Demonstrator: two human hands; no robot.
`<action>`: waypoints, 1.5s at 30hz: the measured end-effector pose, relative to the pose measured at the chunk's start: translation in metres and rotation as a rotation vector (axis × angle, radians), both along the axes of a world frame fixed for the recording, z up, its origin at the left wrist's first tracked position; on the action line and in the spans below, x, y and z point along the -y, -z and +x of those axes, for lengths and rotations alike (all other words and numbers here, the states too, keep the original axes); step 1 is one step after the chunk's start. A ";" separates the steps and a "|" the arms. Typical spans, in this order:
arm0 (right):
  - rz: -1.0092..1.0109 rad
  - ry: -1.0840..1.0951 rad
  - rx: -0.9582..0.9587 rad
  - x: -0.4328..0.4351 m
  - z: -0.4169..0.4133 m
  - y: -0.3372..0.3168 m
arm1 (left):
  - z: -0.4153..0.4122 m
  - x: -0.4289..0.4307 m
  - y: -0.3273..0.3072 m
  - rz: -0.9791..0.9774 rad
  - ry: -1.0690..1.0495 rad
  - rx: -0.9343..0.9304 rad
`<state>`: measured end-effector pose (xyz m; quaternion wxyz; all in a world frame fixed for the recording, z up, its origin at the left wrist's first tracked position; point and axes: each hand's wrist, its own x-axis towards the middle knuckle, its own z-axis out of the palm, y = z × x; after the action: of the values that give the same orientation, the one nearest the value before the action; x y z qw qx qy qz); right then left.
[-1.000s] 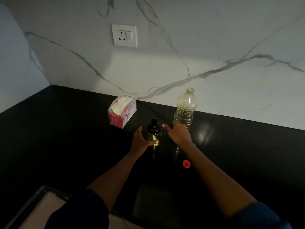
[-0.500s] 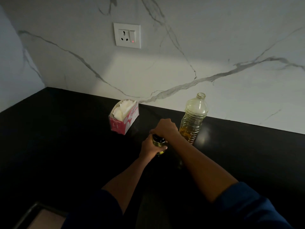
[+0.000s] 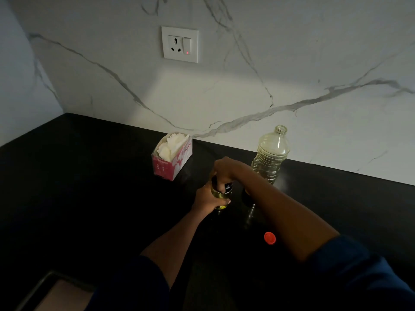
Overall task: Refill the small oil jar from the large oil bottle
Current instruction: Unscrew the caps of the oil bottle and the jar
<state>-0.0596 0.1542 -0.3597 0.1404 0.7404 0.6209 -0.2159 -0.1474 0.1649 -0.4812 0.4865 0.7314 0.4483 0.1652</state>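
Note:
The small oil jar, dark glass with yellowish oil, stands on the black counter. My left hand is wrapped around its body. My right hand covers and grips its black top from above, hiding the cap. The large clear plastic oil bottle stands uncapped just to the right, near the wall, with a little oil at its bottom. Its red cap lies on the counter in front, under my right forearm.
A pink tissue box with white tissues sits to the left of the jar. A wall socket with a red light is on the marble backsplash. A sink edge shows at the bottom left.
My right hand left the large bottle's side and closed over the jar's top. My left hand stayed on the jar's body. The camera shifted slightly.

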 end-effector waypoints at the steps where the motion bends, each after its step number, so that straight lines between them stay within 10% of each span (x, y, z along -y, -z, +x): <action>1: -0.033 -0.048 0.007 0.000 -0.001 -0.003 | -0.001 0.000 -0.002 -0.012 0.013 0.000; 16: 0.207 0.379 -0.048 0.007 -0.020 0.013 | -0.018 0.001 -0.001 -0.032 -0.061 -0.030; 25: 0.039 0.039 -0.114 0.006 -0.021 -0.001 | -0.024 0.006 -0.001 -0.034 -0.078 0.005; 38: 0.218 0.286 -0.051 0.011 -0.031 0.006 | -0.027 0.012 -0.006 -0.033 -0.106 -0.004; 45: 0.032 -0.087 -0.020 0.003 -0.031 -0.006 | -0.029 0.011 -0.006 -0.037 -0.099 0.014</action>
<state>-0.0903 0.1515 -0.3535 0.1314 0.7128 0.6572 -0.2069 -0.1764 0.1541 -0.4757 0.4944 0.6981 0.4835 0.1857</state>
